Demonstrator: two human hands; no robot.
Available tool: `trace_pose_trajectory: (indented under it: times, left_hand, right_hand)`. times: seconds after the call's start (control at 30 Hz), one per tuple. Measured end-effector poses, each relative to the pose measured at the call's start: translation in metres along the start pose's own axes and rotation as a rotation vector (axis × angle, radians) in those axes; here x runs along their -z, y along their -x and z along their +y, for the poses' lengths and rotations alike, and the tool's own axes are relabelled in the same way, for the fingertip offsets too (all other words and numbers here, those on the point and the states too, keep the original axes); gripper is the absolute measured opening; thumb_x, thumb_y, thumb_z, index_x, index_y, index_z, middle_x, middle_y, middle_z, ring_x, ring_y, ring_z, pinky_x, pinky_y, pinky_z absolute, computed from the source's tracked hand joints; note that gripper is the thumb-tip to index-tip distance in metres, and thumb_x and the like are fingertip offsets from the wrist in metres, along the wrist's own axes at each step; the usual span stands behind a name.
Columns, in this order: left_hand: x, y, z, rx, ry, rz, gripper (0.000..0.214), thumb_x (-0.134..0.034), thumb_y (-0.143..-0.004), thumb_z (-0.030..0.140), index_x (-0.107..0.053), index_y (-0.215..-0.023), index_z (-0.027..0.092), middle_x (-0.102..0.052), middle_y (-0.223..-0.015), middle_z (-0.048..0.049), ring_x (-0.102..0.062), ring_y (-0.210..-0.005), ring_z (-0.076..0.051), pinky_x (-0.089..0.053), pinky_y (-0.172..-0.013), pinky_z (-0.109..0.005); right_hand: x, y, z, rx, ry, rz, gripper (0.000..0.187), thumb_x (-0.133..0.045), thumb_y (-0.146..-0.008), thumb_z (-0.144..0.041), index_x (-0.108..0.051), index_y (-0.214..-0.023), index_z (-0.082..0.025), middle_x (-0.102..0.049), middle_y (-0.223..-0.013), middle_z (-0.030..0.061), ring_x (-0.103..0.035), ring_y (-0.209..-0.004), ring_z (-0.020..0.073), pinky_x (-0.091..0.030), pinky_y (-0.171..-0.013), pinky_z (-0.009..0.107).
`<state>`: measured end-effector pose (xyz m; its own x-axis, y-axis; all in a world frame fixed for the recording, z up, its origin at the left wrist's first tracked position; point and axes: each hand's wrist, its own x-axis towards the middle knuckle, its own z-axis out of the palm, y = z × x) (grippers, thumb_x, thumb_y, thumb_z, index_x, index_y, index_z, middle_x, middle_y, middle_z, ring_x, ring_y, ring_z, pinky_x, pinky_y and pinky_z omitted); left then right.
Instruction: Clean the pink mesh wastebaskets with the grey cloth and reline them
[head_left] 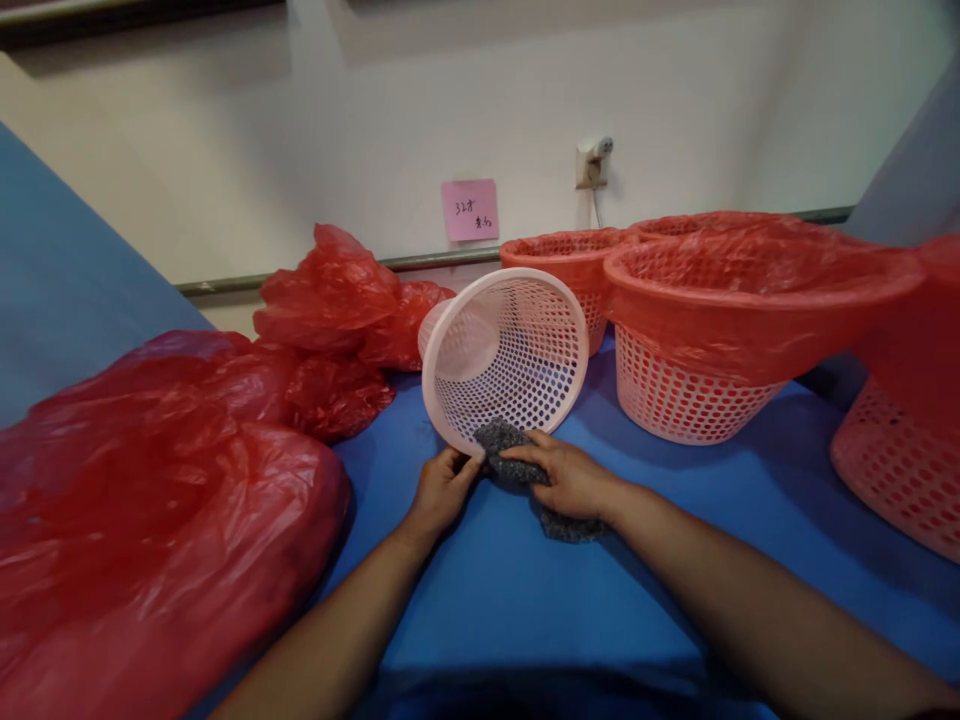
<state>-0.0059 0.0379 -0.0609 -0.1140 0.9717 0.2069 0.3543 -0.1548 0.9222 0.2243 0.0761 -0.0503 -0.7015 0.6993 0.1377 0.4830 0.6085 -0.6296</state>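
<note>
A pale pink perforated plastic basket (433, 400) lies tipped on its side on the blue table surface (465, 590), its mouth turned toward me. My left hand (442, 488) pinches the lower part of its rim between thumb and fingers. In my right hand (566, 475) is a dark grey speckled cloth (506, 450), gripped and pressed against the rim just right of my left hand. Part of the cloth hangs below my right palm onto the table. Some right-hand fingers are hidden by the cloth.
Red plastic bags (165, 530) are heaped on the left, with another bag (330, 290) behind. To the right stand several baskets with red liners, including a lined basket (697, 390) and an edge basket (900, 460). A pink note (470, 210) and a socket (592, 167) are on the wall.
</note>
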Motion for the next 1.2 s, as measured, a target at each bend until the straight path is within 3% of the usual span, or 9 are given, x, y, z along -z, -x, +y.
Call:
trace_pose_trajectory:
  times: [0.23, 0.3, 0.47, 0.53, 0.6, 0.8, 1.03, 1.1, 1.2]
  left_hand:
    - [0.011, 0.002, 0.01, -0.064, 0.013, 0.219, 0.032, -0.068, -0.086, 0.049, -0.06, -0.08, 0.018, -0.064, -0.068, 0.0017, -0.06, -0.06, -0.013, -0.052, -0.056, -0.023]
    - [0.009, 0.003, 0.011, -0.078, 0.003, 0.19, 0.031, -0.068, -0.086, 0.048, -0.061, -0.082, 0.018, -0.066, -0.07, 0.0006, -0.063, -0.063, -0.014, -0.054, -0.06, -0.024]
    - [0.001, 0.001, 0.001, -0.041, -0.023, -0.041, 0.031, -0.07, -0.082, 0.045, -0.07, -0.093, 0.016, -0.077, -0.088, -0.0056, -0.071, -0.079, -0.02, -0.059, -0.076, -0.033]
    - [0.001, -0.001, -0.002, -0.015, -0.041, -0.068, 0.032, -0.068, -0.083, 0.046, -0.072, -0.091, 0.015, -0.077, -0.088, -0.0067, -0.072, -0.08, -0.021, -0.059, -0.077, -0.034]
    - [0.004, -0.001, -0.002, -0.001, -0.049, -0.027, 0.032, -0.067, -0.084, 0.047, -0.071, -0.088, 0.015, -0.075, -0.079, -0.005, -0.07, -0.073, -0.02, -0.059, -0.071, -0.032]
    - [0.011, -0.001, 0.01, -0.017, 0.034, 0.205, 0.033, -0.067, -0.085, 0.051, -0.061, -0.085, 0.018, -0.063, -0.068, 0.0024, -0.058, -0.056, -0.013, -0.052, -0.051, -0.024]
    - [0.003, -0.003, 0.001, 0.039, -0.011, -0.004, 0.035, -0.068, -0.082, 0.048, -0.069, -0.09, 0.014, -0.073, -0.078, -0.0045, -0.068, -0.071, -0.018, -0.056, -0.07, -0.03]
    - [0.004, -0.004, 0.0, 0.049, -0.028, -0.013, 0.034, -0.067, -0.083, 0.048, -0.07, -0.089, 0.014, -0.073, -0.077, -0.0049, -0.068, -0.07, -0.018, -0.056, -0.07, -0.031]
    - [0.008, -0.005, 0.003, 0.007, -0.032, 0.068, 0.031, -0.066, -0.084, 0.046, -0.069, -0.092, 0.016, -0.073, -0.08, -0.0039, -0.067, -0.067, -0.017, -0.055, -0.067, -0.03]
  right_hand:
    - [0.035, 0.0, 0.028, -0.452, 0.399, 0.252, 0.064, -0.044, -0.085, -0.005, -0.054, -0.146, -0.023, -0.048, -0.148, 0.0166, -0.061, -0.12, 0.0292, -0.048, -0.103, 0.042]
    - [0.033, 0.001, 0.027, -0.422, 0.37, 0.223, 0.065, -0.046, -0.084, -0.006, -0.055, -0.146, -0.023, -0.049, -0.147, 0.016, -0.06, -0.121, 0.0288, -0.048, -0.104, 0.042]
    - [0.004, 0.001, 0.006, -0.047, -0.01, 0.049, 0.071, -0.058, -0.075, -0.009, -0.058, -0.143, -0.03, -0.052, -0.144, 0.0069, -0.056, -0.128, 0.0219, -0.044, -0.111, 0.034]
    - [-0.001, 0.0, 0.003, 0.023, -0.138, 0.001, 0.071, -0.059, -0.074, -0.01, -0.058, -0.142, -0.031, -0.053, -0.143, 0.0049, -0.056, -0.127, 0.0194, -0.044, -0.111, 0.032]
    - [0.004, -0.001, 0.008, -0.028, -0.129, 0.004, 0.069, -0.06, -0.073, -0.01, -0.06, -0.14, -0.03, -0.055, -0.14, 0.0046, -0.057, -0.126, 0.0195, -0.044, -0.111, 0.032]
    - [0.031, -0.001, 0.026, -0.423, 0.275, 0.206, 0.067, -0.054, -0.083, -0.012, -0.052, -0.148, -0.024, -0.048, -0.148, 0.0127, -0.063, -0.114, 0.0248, -0.048, -0.102, 0.038]
    - [0.006, 0.001, -0.002, -0.034, 0.06, 0.011, 0.073, -0.055, -0.075, -0.008, -0.057, -0.144, -0.033, -0.049, -0.151, 0.0051, -0.051, -0.136, 0.0231, -0.041, -0.114, 0.035]
    - [0.005, 0.001, -0.002, -0.022, 0.035, -0.013, 0.073, -0.056, -0.076, -0.009, -0.057, -0.144, -0.034, -0.049, -0.151, 0.0045, -0.052, -0.136, 0.0231, -0.042, -0.114, 0.035]
    - [0.016, 0.0, 0.009, -0.175, 0.151, 0.081, 0.069, -0.054, -0.078, -0.008, -0.057, -0.144, -0.028, -0.05, -0.148, 0.0085, -0.056, -0.129, 0.0251, -0.044, -0.111, 0.037]
